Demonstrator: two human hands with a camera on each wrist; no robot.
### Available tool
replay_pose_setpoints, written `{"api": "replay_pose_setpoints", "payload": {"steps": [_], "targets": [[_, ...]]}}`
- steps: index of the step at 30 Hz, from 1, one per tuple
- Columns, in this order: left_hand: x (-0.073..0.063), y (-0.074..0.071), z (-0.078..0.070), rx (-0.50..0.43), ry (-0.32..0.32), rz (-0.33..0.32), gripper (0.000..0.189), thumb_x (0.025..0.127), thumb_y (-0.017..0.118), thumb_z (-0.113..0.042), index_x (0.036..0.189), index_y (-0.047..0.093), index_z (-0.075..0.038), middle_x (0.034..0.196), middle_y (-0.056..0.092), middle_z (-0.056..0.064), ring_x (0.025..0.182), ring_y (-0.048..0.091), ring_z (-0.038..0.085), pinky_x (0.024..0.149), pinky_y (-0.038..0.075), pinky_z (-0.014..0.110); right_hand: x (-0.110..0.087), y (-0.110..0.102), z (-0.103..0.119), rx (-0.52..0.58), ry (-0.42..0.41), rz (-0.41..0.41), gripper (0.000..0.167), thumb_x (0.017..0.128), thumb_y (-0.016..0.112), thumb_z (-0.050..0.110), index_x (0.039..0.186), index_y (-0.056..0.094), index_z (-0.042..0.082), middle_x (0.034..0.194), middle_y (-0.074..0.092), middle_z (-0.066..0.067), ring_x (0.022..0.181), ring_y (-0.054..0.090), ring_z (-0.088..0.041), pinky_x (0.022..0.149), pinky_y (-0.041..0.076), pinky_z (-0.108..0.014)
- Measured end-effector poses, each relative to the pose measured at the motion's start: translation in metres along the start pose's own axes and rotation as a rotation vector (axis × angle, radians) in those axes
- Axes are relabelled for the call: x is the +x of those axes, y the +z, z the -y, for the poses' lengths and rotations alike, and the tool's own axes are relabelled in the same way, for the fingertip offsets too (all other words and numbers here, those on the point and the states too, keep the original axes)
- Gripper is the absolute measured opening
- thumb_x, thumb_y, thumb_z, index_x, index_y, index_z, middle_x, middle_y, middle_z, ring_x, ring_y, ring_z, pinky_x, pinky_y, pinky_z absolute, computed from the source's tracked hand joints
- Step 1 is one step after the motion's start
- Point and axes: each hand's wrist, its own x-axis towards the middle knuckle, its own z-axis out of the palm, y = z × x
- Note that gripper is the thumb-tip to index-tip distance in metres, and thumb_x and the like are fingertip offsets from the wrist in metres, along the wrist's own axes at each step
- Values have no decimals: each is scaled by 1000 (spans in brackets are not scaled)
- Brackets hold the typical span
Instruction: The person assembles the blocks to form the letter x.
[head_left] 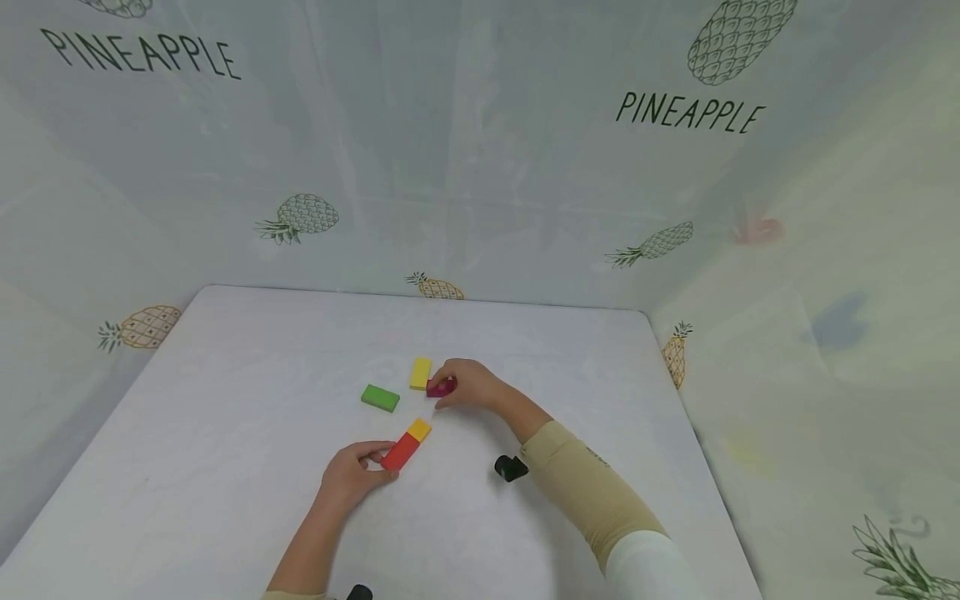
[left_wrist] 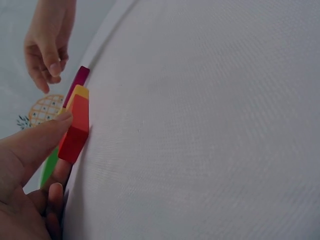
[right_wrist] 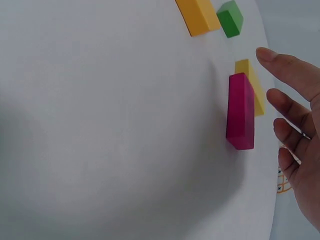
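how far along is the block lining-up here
Done: a small yellow block already sits end to end with the red block. In hand: the left hand grips that red block, while the right hand is at the magenta block. Left: the yellow block and green block lie apart.

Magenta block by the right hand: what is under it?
The magenta block lies on the white table, with the right hand over it and fingers apart from it in the right wrist view. Its underside is hidden.
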Motion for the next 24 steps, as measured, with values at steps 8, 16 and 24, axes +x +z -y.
{"api": "replay_pose_setpoints", "payload": {"steps": [8, 16, 24], "targets": [[0, 2, -7, -10, -16, -32, 50, 76, 84, -20, 123, 68, -15, 100, 61, 3, 94, 51, 25, 68, 51, 32, 6, -4, -8, -17, -6, -25, 32, 80, 82, 25, 110, 73, 21, 93, 58, 8, 90, 52, -13, 76, 48, -22], [4, 15, -21, 66, 36, -96, 49, 76, 84, -23, 122, 68, -14, 99, 61, 3, 93, 52, 24, 72, 52, 36, 10, -3, -16, 5, 12, -42, 34, 80, 82, 26, 111, 72, 21, 94, 58, 9, 91, 53, -13, 76, 48, -22], [12, 21, -27, 208, 78, -153, 47, 75, 85, -30, 117, 70, -15, 95, 63, 2, 88, 55, 22, 73, 51, 40, 11, -3, -20, -23, 26, -48, 35, 78, 84, 26, 111, 72, 21, 92, 57, 8, 89, 52, -13, 75, 48, -23]]}}
